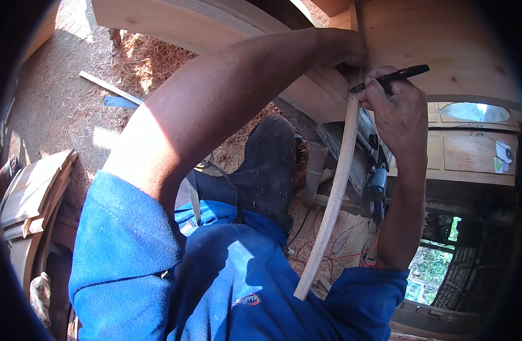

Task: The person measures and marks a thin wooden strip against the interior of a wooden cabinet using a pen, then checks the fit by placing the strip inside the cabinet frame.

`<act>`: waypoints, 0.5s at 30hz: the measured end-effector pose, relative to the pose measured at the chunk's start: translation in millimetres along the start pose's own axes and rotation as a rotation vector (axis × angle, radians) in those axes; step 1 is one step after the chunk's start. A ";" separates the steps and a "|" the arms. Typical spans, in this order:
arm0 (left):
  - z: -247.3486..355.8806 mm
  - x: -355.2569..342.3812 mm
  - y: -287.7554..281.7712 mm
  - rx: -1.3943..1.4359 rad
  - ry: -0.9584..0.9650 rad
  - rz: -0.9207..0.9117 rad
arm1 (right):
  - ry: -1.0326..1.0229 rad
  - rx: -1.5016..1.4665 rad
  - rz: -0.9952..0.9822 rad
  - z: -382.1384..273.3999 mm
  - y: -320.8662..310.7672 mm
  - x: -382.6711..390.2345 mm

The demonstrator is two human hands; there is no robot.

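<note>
In my right hand point(398, 108) is a black pen point(410, 73), pinched between thumb and fingers. Its tip meets a long narrow wooden strip point(336, 199) near the board's edge. The strip runs from the boards at the top down toward my chest. My left hand point(349, 48) is bent over the strip's upper part, just above the pen tip; its fingers are hidden behind the wrist. Beside both hands lies a wide pale wooden panel point(437, 40), and a thick wooden board point(323, 94) passes below my left wrist.
A metal clamp-like tool point(377, 183) sits beneath the right forearm. Stacked planks point(36, 193) stand at the left. Wood shavings point(141, 59) and a thin loose stick point(110, 87) lie on the ground. Behind my right arm is a wooden cabinet front point(465, 150); a red cord point(352, 256) trails below.
</note>
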State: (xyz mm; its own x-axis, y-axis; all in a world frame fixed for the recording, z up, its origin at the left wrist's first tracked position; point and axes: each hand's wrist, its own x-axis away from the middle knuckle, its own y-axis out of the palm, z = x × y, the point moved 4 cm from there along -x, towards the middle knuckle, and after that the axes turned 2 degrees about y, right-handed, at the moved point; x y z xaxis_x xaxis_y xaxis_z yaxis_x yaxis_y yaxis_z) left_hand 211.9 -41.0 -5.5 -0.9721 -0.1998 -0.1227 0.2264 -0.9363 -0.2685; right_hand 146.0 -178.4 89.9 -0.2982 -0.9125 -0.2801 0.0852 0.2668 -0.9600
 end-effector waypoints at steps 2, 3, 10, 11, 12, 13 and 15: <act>1.1 -0.7 0.6 0.001 0.001 -0.011 | -0.074 0.080 0.001 1.1 -1.3 1.1; 0.4 -1.3 -0.3 -0.003 0.001 -0.017 | -0.101 0.106 0.003 0.8 -1.9 0.5; 2.9 -1.6 -1.6 -0.028 0.032 -0.091 | 0.196 -0.386 0.218 -39.5 -37.0 36.7; 8.5 2.2 -3.1 0.015 -0.110 -0.037 | 0.124 -0.281 0.206 -48.7 -43.7 52.1; 19.0 6.7 -4.3 0.007 -0.094 -0.040 | 0.061 -0.166 0.195 -58.3 -51.4 69.6; 23.2 15.8 -11.6 0.097 -0.091 0.015 | 0.070 -0.127 0.181 -68.1 -50.5 86.0; 47.3 45.2 -23.9 0.171 -0.051 0.078 | 0.116 -0.165 0.103 -78.3 -36.8 116.1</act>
State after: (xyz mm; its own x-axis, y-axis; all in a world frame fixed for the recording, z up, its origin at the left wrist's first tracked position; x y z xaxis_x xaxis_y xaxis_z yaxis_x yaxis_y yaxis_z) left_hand 159.7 -41.4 40.6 -0.9550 -0.2837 -0.0865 0.2913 -0.9520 -0.0936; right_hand 33.8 -269.9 92.8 -0.4040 -0.8385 -0.3657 -0.0329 0.4128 -0.9102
